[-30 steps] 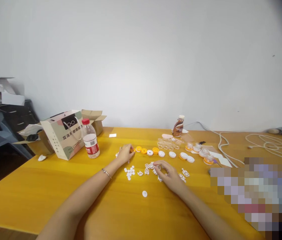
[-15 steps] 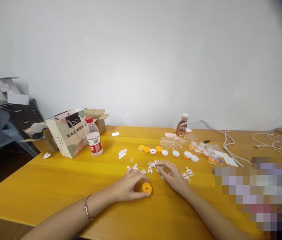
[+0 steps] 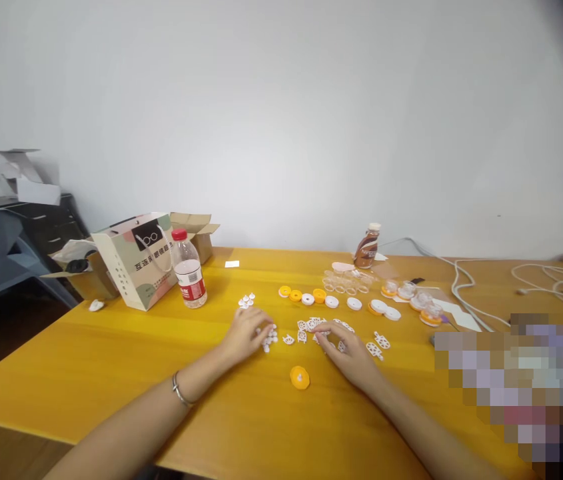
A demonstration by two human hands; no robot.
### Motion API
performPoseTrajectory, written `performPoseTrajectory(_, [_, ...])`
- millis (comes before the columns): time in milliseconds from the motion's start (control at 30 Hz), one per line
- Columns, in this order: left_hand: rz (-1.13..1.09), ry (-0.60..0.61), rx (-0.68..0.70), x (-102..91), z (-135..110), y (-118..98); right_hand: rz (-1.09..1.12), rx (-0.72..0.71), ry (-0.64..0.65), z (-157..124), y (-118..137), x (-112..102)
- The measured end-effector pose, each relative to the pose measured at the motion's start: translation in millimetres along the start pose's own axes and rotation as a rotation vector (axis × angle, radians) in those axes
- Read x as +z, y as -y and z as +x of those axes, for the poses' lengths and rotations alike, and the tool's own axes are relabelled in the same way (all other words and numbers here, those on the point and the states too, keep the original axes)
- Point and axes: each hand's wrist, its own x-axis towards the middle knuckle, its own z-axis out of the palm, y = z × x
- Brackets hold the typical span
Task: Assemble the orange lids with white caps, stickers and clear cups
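My left hand (image 3: 246, 337) is at a cluster of small white plastic pieces (image 3: 272, 339), its fingers curled and the thumb close to the fingertips. Whatever they grip is too small to make out. An orange disc (image 3: 300, 379) lies on the table between my hands, with a small pale part at its centre. My right hand (image 3: 344, 350) rests beside a pile of white openwork plastic pieces (image 3: 306, 326), thumb and forefinger drawn together; what is between them cannot be made out. Two more openwork pieces (image 3: 374, 349) lie right of that hand.
Behind lies a row of orange and white discs (image 3: 332, 302), with clear plastic rings (image 3: 346, 283) beyond. Clear-topped assemblies (image 3: 421, 301) and white cables (image 3: 456, 287) are at right. A water bottle (image 3: 190, 277), paper bag (image 3: 136, 267) and brown bottle (image 3: 367, 247) stand farther back.
My left hand has let go of the orange disc and moved left to the small white pieces. A pale part now shows in the disc's centre. The right hand has hardly moved.
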Motion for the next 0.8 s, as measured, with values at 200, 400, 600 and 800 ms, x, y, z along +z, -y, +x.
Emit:
performPoseTrajectory(200, [0.259,-0.032,-0.099,0.9,19,50,-0.015,0.001,0.0,2,-1,4])
performPoseTrajectory(400, [0.376,0.036,0.054,5.2,23,48,0.004,-0.001,0.02,3,0,6])
performPoseTrajectory(600, [0.647,0.091,0.317,8.3,27,42,0.038,-0.031,0.037,3,5,7])
performPoseTrajectory(800, [0.673,0.126,0.38,14.7,35,37,0.052,-0.057,0.036,2,5,10])
